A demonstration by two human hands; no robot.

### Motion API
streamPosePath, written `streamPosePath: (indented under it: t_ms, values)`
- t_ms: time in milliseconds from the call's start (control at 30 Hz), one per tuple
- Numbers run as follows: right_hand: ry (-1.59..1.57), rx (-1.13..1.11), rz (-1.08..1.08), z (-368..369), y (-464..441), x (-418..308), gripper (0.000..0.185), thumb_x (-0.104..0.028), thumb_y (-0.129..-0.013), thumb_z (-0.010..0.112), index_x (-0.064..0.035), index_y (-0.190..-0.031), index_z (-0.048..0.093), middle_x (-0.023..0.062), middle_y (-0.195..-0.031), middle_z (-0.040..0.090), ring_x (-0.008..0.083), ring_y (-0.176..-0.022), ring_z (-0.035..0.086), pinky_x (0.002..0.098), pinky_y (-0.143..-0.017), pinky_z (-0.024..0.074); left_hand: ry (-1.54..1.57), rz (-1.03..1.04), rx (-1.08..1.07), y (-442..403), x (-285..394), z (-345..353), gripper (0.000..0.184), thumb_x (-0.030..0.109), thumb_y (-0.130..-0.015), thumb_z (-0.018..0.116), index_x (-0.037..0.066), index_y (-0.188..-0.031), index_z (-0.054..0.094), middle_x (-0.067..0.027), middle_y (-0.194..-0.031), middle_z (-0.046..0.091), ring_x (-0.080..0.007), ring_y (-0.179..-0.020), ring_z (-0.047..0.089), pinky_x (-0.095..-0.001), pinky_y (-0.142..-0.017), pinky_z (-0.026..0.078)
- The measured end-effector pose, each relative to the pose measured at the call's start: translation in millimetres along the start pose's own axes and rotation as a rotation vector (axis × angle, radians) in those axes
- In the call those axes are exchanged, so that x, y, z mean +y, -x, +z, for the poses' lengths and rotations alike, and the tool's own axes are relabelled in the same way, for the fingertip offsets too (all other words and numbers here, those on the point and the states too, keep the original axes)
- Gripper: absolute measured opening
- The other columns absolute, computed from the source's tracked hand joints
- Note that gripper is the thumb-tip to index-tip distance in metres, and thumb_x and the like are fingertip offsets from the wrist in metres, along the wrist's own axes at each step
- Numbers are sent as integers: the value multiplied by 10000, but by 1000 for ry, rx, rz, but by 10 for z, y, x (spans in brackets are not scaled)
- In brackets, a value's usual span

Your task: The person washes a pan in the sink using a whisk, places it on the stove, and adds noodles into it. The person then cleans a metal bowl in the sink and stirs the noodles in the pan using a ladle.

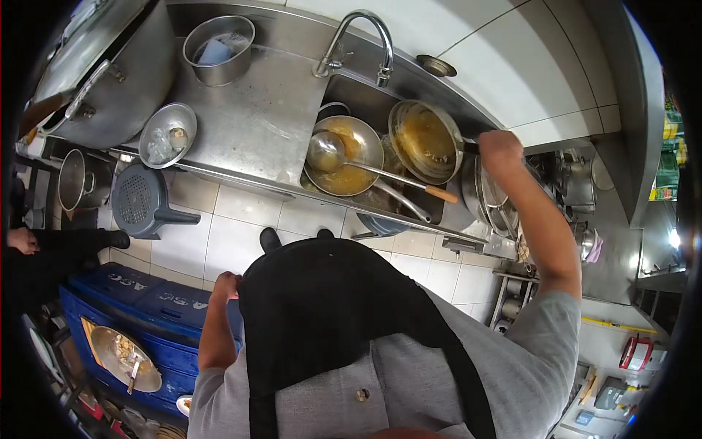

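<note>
My right hand is closed around the dark handle of a pan with yellow-brown liquid and residue inside. This pan is at the right part of the sink, its rim beside a second pan that also holds yellowish liquid. A ladle with a wooden handle end lies across the second pan. My left hand hangs low beside my black apron, above the blue container's edge. Its fingers are curled, and what they may hold is hidden.
A faucet arches above the sink. A large pot, a steel bowl and a round container stand left. A grey stool, blue container and a person's hand are farther left.
</note>
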State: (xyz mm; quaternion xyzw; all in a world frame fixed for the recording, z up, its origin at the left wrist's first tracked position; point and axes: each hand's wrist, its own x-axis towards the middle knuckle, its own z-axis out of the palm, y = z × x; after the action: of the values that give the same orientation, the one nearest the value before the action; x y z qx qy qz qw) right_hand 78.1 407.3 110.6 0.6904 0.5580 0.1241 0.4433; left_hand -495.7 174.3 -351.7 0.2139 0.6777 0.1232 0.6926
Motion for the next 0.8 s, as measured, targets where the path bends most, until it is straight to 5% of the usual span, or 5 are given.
streamPosePath:
  t_ms: [233, 500, 567, 667, 800]
  values:
    - [-268, -120, -81, 128, -137, 495, 308, -112, -719, 662, -3, -1001, 717, 225, -977, 704, 356, -877, 704, 416, -771, 574, -813, 479, -160, 577, 1381, 498, 275, 259, -874, 644, -14, -848, 645, -91, -655, 622, -201, -647, 625, -352, -621, 495]
    - [-1118, -566, -274, 1421, -138, -513, 517, -357, -769, 725, 55, -1073, 655, 169, -1101, 647, 242, -865, 651, 366, -668, 533, -597, 653, -369, 1589, 3037, 1919, 233, 248, -926, 627, 18, -937, 665, -67, -800, 658, -147, -758, 592, -313, -723, 486]
    - [-1172, -809, -371, 1165, -28, -829, 474, -353, -807, 713, 53, -1036, 631, 121, -955, 656, 188, -749, 609, 338, -620, 502, -586, 786, -341, 1540, 3213, 2142, 211, 231, -926, 624, 23, -935, 662, -62, -814, 666, -147, -774, 602, -317, -732, 491]
    - [-1305, -650, -420, 1422, 81, -1477, 422, -420, -853, 673, 1, -840, 646, 50, -644, 596, 161, -580, 554, 335, -559, 460, -553, 1017, -212, 1460, 3767, 2294, 121, 171, -912, 608, 62, -941, 653, -80, -863, 678, -168, -816, 642, -321, -756, 504]
    - [-1291, -465, -507, 1462, 138, -1957, 457, -430, -925, 570, 14, -858, 653, 171, -706, 639, 266, -653, 615, 392, -630, 486, -670, 1344, 182, 890, 4886, 2547, 235, 221, -888, 606, 27, -1020, 606, -170, -941, 666, -331, -894, 652, -422, -813, 507]
